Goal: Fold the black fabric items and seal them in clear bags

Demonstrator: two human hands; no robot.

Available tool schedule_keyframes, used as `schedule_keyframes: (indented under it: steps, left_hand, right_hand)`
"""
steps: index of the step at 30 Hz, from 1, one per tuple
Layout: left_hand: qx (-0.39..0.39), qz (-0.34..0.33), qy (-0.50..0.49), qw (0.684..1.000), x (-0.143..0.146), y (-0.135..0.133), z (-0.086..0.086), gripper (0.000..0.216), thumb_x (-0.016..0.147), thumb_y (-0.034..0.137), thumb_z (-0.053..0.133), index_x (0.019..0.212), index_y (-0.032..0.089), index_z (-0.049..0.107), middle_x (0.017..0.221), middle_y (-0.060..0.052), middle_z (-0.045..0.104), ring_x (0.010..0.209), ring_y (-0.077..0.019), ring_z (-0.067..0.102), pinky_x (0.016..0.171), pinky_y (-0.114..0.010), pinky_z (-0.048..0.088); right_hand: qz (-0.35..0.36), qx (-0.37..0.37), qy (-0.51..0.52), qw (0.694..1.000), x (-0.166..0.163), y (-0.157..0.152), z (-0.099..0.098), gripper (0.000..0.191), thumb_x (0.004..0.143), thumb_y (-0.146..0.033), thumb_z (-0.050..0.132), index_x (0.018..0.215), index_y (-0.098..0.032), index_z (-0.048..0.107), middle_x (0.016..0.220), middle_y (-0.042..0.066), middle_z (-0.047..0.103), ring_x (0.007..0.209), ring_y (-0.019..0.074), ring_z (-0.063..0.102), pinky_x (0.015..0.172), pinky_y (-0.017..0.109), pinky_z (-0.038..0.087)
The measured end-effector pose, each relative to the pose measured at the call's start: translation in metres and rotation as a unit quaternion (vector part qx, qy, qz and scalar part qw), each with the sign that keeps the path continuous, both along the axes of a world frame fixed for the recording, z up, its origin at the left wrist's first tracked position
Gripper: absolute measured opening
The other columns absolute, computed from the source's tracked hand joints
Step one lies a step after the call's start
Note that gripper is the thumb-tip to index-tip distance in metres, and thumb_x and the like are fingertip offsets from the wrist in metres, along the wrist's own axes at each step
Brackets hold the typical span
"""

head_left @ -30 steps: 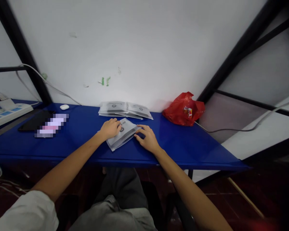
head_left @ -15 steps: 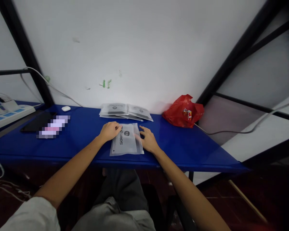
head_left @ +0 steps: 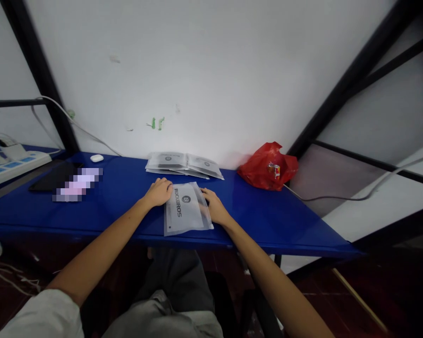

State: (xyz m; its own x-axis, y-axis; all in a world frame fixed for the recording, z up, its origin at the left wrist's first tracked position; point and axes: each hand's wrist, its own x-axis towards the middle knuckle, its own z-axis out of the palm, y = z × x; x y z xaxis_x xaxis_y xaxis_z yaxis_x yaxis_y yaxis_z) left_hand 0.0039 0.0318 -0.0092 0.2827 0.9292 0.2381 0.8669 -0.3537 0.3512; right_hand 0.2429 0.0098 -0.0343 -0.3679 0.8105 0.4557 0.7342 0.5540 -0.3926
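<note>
A frosted grey plastic pouch (head_left: pixel 186 212) with dark lettering lies flat on the blue table (head_left: pixel 127 206), near its front edge. My left hand (head_left: pixel 159 192) rests curled at the pouch's upper left corner and grips it. My right hand (head_left: pixel 211 205) is at the pouch's right edge, its fingers tucked partly under the translucent plastic. Behind, against the wall, sits a stack of similar pouches (head_left: pixel 183 164).
A red plastic bag (head_left: pixel 268 166) sits at the back right with a cable running from it. On the left lie a dark phone (head_left: pixel 52 176), a white earbud case (head_left: pixel 96 157) and a power strip (head_left: pixel 10 162). Black frame bars stand at both sides.
The pouch has turned from a slanted pose to lying flat with its print up and has slid toward the table's front edge. Both hands stayed on its sides.
</note>
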Motion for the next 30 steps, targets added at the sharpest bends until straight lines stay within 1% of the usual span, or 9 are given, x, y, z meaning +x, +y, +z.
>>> schedule_keyframes:
  steps: [3,8,11,14,17,20,26,28,30]
  left_hand:
    - [-0.018,-0.009,-0.021,1.0,-0.003,0.003,0.005,0.034,0.087,0.026,0.037,0.105,0.015,0.065,0.112,-0.011,0.063,0.107,-0.0244,0.055,0.091,-0.035,0.042]
    - [-0.088,0.0,-0.054,0.995,-0.021,0.01,0.017,0.024,0.081,0.023,0.046,0.084,0.018,0.069,0.096,-0.007,0.072,0.087,-0.0191,0.065,0.075,-0.025,0.047]
    - [-0.116,0.006,-0.057,0.992,-0.028,0.009,0.02,0.021,0.078,0.022,0.05,0.081,0.017,0.069,0.089,-0.005,0.073,0.08,-0.0165,0.066,0.067,-0.021,0.046]
    - [-0.122,0.021,-0.046,0.991,-0.03,0.007,0.02,0.02,0.076,0.018,0.05,0.082,0.016,0.068,0.084,-0.005,0.072,0.073,-0.0149,0.065,0.062,-0.02,0.044]
    - [-0.113,0.038,-0.022,0.993,-0.037,0.007,0.019,0.02,0.074,0.014,0.049,0.082,0.017,0.067,0.081,-0.004,0.071,0.07,-0.0145,0.063,0.061,-0.02,0.042]
    - [-0.101,0.059,0.011,0.993,-0.055,0.011,0.019,0.019,0.074,0.013,0.048,0.079,0.017,0.066,0.078,-0.004,0.07,0.07,-0.0155,0.062,0.062,-0.022,0.041]
    - [-0.098,0.084,0.07,0.989,-0.11,0.03,0.029,0.021,0.076,0.016,0.046,0.078,0.02,0.066,0.079,-0.002,0.069,0.075,-0.0162,0.062,0.066,-0.022,0.041]
    - [-0.087,0.108,0.087,0.987,-0.12,0.033,0.033,0.023,0.078,0.017,0.045,0.084,0.019,0.067,0.089,-0.006,0.069,0.085,-0.0198,0.062,0.073,-0.026,0.043]
    - [-0.062,0.143,0.101,0.983,-0.119,0.03,0.037,0.029,0.082,0.02,0.042,0.099,0.016,0.066,0.109,-0.014,0.064,0.103,-0.0279,0.056,0.082,-0.035,0.042]
  right_hand:
    - [0.024,-0.008,0.007,1.0,-0.001,0.0,0.005,0.029,0.078,-0.034,0.065,0.106,-0.026,0.069,0.126,0.009,0.06,0.121,0.0309,0.05,0.1,0.051,0.04]
    - [0.037,-0.04,0.023,0.998,-0.002,-0.005,0.016,0.02,0.08,-0.032,0.062,0.095,-0.022,0.072,0.124,0.011,0.061,0.119,0.0288,0.052,0.099,0.046,0.042]
    - [0.01,-0.05,0.03,0.998,-0.001,-0.008,0.02,0.014,0.077,-0.029,0.065,0.085,-0.021,0.072,0.123,0.01,0.061,0.115,0.0276,0.055,0.095,0.044,0.044]
    - [-0.044,-0.055,0.038,0.997,0.0,-0.009,0.021,0.01,0.074,-0.027,0.066,0.073,-0.018,0.07,0.12,0.011,0.063,0.111,0.0267,0.057,0.093,0.042,0.044]
    - [-0.094,-0.058,0.046,0.993,0.002,-0.009,0.02,0.011,0.077,-0.027,0.063,0.074,-0.018,0.069,0.121,0.011,0.062,0.111,0.0256,0.057,0.095,0.041,0.043]
    - [-0.117,-0.058,0.041,0.991,0.004,-0.008,0.019,0.009,0.077,-0.024,0.062,0.077,-0.018,0.068,0.122,0.01,0.061,0.111,0.0252,0.056,0.096,0.042,0.042]
    - [-0.13,-0.057,0.04,0.989,0.006,-0.008,0.016,0.009,0.078,-0.023,0.06,0.077,-0.016,0.066,0.122,0.012,0.06,0.11,0.0253,0.056,0.095,0.042,0.043]
    - [-0.137,-0.058,0.041,0.988,0.006,-0.008,0.016,0.009,0.078,-0.023,0.06,0.079,-0.016,0.067,0.123,0.012,0.06,0.111,0.0254,0.055,0.096,0.042,0.042]
    - [-0.139,-0.057,0.043,0.988,0.006,-0.008,0.016,0.01,0.078,-0.024,0.061,0.081,-0.016,0.067,0.122,0.012,0.06,0.112,0.0249,0.055,0.097,0.041,0.042]
